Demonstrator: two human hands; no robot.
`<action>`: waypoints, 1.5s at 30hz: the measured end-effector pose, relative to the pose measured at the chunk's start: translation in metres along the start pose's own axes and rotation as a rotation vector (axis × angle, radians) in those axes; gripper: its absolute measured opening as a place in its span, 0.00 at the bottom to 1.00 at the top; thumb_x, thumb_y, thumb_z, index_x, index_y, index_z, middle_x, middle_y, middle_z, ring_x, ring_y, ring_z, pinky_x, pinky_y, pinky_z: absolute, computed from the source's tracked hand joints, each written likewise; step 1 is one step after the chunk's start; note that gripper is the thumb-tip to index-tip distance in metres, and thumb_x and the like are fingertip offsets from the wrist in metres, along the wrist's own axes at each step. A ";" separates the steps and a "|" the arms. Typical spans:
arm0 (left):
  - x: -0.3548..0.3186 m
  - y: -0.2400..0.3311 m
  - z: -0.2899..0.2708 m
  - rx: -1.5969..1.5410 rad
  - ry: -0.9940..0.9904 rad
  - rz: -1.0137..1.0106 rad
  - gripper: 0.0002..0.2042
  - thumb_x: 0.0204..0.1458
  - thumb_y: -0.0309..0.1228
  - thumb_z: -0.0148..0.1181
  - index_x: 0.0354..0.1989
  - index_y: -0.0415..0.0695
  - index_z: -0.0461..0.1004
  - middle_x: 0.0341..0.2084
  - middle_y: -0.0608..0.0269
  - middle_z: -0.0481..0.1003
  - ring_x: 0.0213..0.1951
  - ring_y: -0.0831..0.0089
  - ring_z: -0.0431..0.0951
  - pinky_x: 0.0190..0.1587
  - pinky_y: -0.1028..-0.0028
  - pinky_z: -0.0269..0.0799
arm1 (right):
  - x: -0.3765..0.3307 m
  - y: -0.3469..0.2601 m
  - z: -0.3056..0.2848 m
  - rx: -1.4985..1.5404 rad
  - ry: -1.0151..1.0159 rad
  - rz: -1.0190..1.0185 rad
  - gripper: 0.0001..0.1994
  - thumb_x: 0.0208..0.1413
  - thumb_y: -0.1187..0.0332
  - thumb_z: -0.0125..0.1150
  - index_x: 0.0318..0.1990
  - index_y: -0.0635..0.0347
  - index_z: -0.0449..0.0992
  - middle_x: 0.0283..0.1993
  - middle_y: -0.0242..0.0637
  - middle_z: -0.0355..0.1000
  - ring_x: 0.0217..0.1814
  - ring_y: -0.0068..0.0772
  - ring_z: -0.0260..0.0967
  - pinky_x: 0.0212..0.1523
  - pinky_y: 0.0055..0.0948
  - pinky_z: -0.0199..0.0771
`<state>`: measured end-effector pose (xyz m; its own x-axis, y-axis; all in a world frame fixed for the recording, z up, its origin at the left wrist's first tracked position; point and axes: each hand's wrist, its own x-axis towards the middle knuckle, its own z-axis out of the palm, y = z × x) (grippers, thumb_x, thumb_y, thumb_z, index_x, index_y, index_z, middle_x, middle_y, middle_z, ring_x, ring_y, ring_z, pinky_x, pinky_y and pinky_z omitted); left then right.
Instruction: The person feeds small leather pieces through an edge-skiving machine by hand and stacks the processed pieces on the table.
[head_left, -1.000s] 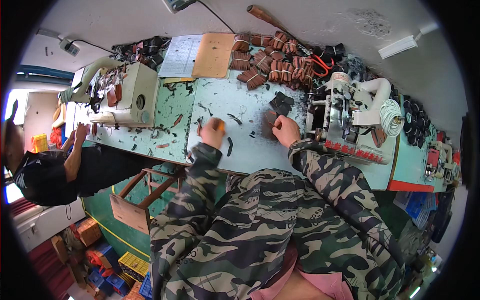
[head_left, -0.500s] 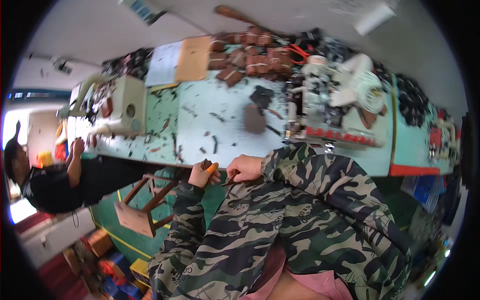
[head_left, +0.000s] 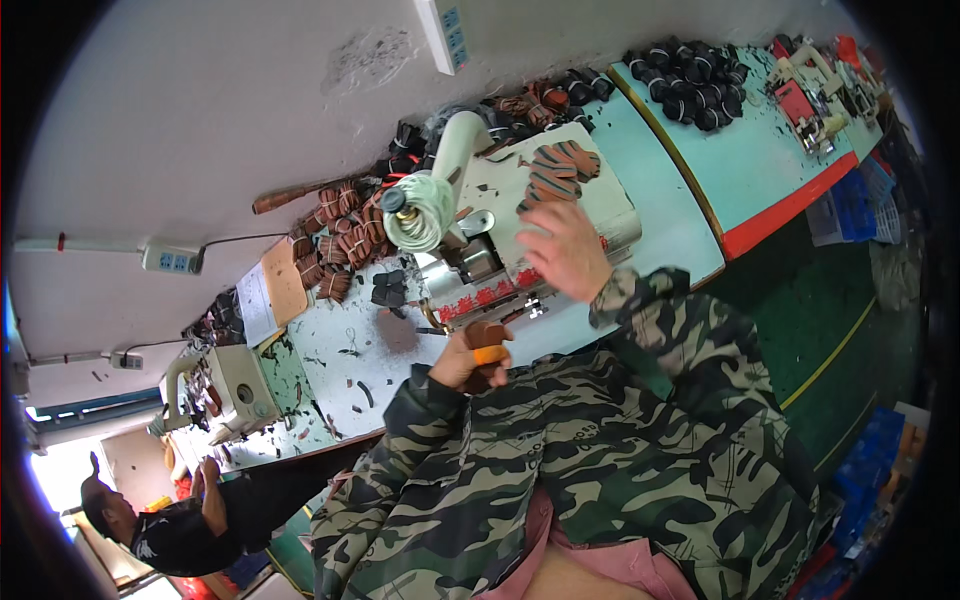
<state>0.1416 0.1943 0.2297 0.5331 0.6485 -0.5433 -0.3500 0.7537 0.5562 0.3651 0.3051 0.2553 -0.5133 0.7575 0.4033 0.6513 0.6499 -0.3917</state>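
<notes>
My left hand (head_left: 466,358), with an orange band round one finger, is closed on brown leather pieces (head_left: 487,336) in front of my jacket. How many pieces it holds I cannot tell. Over the sewing machine's pale body reaches my right hand (head_left: 568,252), fingers spread and holding nothing visible. Just beyond its fingertips lies a loose pile of brown and dark strips (head_left: 556,172) on top of the sewing machine (head_left: 612,205). A cone of pale green thread (head_left: 420,212) stands left of that hand.
Bundled brown pieces (head_left: 340,232) lie along the wall beside a tan cardboard sheet (head_left: 284,280). Scraps litter the pale worktable (head_left: 335,385). Black bundles (head_left: 695,85) and another machine (head_left: 805,105) are at the far right. A co-worker (head_left: 180,520) is at the lower left.
The view has swung to the right and closer to the sewing machine. My right hand has left the front of my jacket and reached up over the machine, its fingers opening. My left still holds brown leather.
</notes>
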 end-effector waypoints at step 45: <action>0.121 0.041 0.052 1.015 0.285 0.797 0.40 0.35 0.13 0.52 0.64 0.35 0.47 0.57 0.42 0.60 0.60 0.58 0.62 0.60 0.70 0.57 | -0.014 0.033 0.002 0.182 -0.151 0.353 0.22 0.42 0.69 0.66 0.46 0.60 0.68 0.42 0.41 0.64 0.43 0.48 0.67 0.42 0.41 0.69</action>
<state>0.2320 0.2978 0.2196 0.2283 0.9677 0.1069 0.3052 -0.1754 0.9360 0.3931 0.3162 0.2353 -0.3613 0.9273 0.0980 0.6997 0.3391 -0.6289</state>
